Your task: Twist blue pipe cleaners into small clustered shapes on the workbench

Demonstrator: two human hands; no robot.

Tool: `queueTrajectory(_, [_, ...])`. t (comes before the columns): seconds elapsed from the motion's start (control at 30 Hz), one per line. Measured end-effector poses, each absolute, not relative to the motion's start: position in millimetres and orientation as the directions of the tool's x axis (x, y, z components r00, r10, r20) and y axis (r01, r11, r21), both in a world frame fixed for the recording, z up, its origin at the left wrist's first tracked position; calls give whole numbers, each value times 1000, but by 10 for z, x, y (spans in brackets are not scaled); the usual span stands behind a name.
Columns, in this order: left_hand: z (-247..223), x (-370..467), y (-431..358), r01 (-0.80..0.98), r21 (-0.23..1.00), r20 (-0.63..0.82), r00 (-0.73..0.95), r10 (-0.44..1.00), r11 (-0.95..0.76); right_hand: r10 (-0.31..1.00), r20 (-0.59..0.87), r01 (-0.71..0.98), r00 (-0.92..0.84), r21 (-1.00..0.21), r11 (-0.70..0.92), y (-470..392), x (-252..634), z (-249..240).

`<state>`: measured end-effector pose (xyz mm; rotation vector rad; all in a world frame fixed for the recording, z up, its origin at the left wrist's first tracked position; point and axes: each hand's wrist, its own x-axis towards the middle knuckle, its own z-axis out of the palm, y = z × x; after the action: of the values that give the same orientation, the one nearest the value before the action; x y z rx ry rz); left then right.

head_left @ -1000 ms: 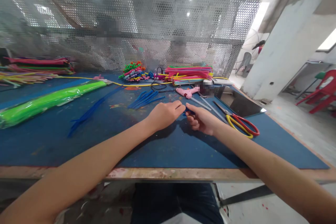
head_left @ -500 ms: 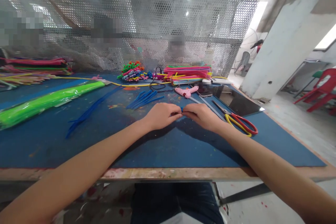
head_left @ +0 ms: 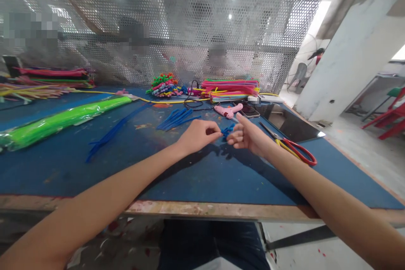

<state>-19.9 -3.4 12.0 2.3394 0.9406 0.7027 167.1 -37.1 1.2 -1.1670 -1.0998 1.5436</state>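
A small bundle of bent blue pipe cleaners (head_left: 226,130) is pinched at its left end by my left hand (head_left: 200,136), between thumb and forefinger. To its right, my right hand (head_left: 251,137) is open with fingers apart and the thumb raised; its fingertips are close to the blue piece, and I cannot tell whether they touch it. Just behind my left hand lie several short blue pipe cleaners (head_left: 177,119). Longer blue pipe cleaners (head_left: 115,130) lie further left. A pink glue gun (head_left: 228,111) rests behind my right hand.
Scissors with red and yellow handles (head_left: 295,148) and a dark glossy panel (head_left: 289,122) lie right. A green bagged bundle (head_left: 69,118) lies left. Coloured pipe-cleaner stacks (head_left: 232,87) stand at the back before a perforated metal screen (head_left: 190,21). A yellow cord (head_left: 171,102) crosses the blue mat.
My right hand has come away from the pinch and its fingers have spread, baring the blue piece. My left hand still pinches it. The view has shifted slightly.
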Motion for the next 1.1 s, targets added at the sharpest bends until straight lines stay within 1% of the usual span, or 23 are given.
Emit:
queueTrajectory(0.03, [112,-204,-43,519,448,345,651,676,-728,912,-324,-151,-251,-918,-367,-362,1683,17])
queueTrajectory(0.07, [109,-211,-52,548,266,390,691,608,-793,850,-408,-142,-332,-870,-473,-356,1692,18])
queueTrajectory(0.13, [118,-227,-73,550,-43,401,774,489,-834,769,-472,-140,-431,-807,-574,-352,1697,7])
queueTrajectory(0.2, [142,-235,-96,528,-246,380,824,420,-813,753,-486,-220,-444,-755,-617,-350,1688,-10])
queueTrajectory(0.23, [156,-236,-108,516,-312,376,838,395,-798,749,-493,-273,-443,-722,-636,-348,1683,-18])
queueTrajectory(0.3, [181,-232,-133,491,-389,377,857,352,-780,723,-517,-342,-459,-648,-681,-341,1679,-30])
queueTrajectory(0.4, [202,-230,-165,431,-429,352,889,293,-794,634,-557,-325,-537,-557,-764,-328,1697,-33])
queueTrajectory(0.47, [207,-232,-176,418,-413,346,894,285,-809,584,-577,-289,-570,-525,-801,-317,1716,-28])
queueTrajectory(0.5, [207,-233,-178,428,-389,357,886,295,-816,590,-578,-286,-563,-533,-796,-311,1725,-25])
queueTrajectory(0.57, [205,-229,-172,465,-301,396,855,334,-832,672,-546,-300,-500,-619,-726,-299,1742,-20])
queueTrajectory(0.63, [195,-215,-154,495,-175,430,816,386,-851,801,-452,-285,-393,-768,-573,-291,1759,-19])
queueTrajectory(0.7, [177,-196,-122,510,6,437,772,461,-860,907,-300,-159,-294,-921,-356,-289,1775,-20])
queueTrajectory(0.73, [168,-187,-101,513,138,419,745,520,-847,948,-190,-52,-254,-976,-209,-291,1783,-19])
queueTrajectory(0.77, [158,-180,-77,511,303,374,712,594,-804,973,-53,77,-225,-996,-36,-296,1790,-18])
queueTrajectory(0.8, [151,-176,-50,497,491,295,677,674,-715,971,106,213,-215,-965,153,-303,1797,-15])
queueTrajectory(0.83, [145,-175,-23,469,674,180,645,743,-570,931,273,335,-241,-877,344,-313,1803,-10])
queueTrajectory(0.87, [141,-177,3,426,822,38,620,784,-376,855,423,424,-300,-743,517,-325,1810,-3])
queueTrajectory(0.9, [138,-181,26,373,915,-113,606,788,-156,751,540,474,-379,-584,659,-339,1819,6])
queueTrajectory(0.93, [138,-186,44,320,945,-255,603,756,63,634,616,488,-467,-418,766,-354,1828,17])
queueTrajectory(0.97, [138,-192,56,274,927,-374,611,698,256,520,653,478,-550,-265,837,-371,1838,30])
queueTrajectory(1.0, [139,-197,62,235,880,-462,625,629,413,422,663,458,-618,-132,879,-388,1849,45])
queueTrajectory(1.03, [141,-202,63,204,820,-523,644,558,534,343,661,441,-667,-21,897,-405,1858,61])
queueTrajectory(1.1, [148,-209,54,161,704,-583,687,434,692,242,647,430,-723,148,891,-437,1871,94])
